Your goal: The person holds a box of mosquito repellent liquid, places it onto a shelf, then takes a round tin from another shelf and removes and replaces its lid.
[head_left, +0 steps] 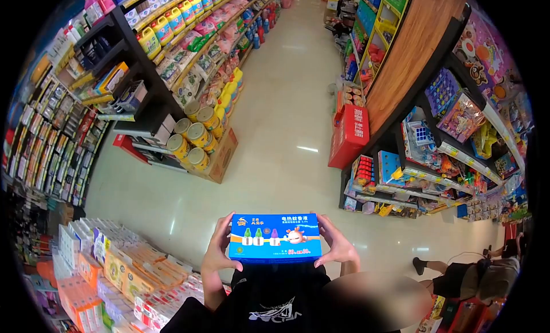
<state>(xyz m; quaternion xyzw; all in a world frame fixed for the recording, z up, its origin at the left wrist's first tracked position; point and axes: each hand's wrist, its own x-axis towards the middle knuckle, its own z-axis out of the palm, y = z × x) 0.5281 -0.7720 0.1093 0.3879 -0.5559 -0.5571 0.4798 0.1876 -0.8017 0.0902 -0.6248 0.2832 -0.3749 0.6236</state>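
Note:
A blue box of electric mosquito repellent liquid [275,237] is held level in front of my chest, with its printed face up. Green and purple bottles, a cartoon figure and Chinese lettering show on it. My left hand [217,250] grips the box's left end, its thumb by the near corner. At the right end, my right hand [339,247] is closed on it in the same way. The far fingers of both hands are partly hidden behind the box.
Stacked cartons [126,270] stand close on my left. Yellow tins [199,157] sit on a cardboard box by the left shelf end. A red case [348,137] and toy shelves [418,178] line the right. A tiled aisle [281,104] runs ahead. Another person [470,276] is at lower right.

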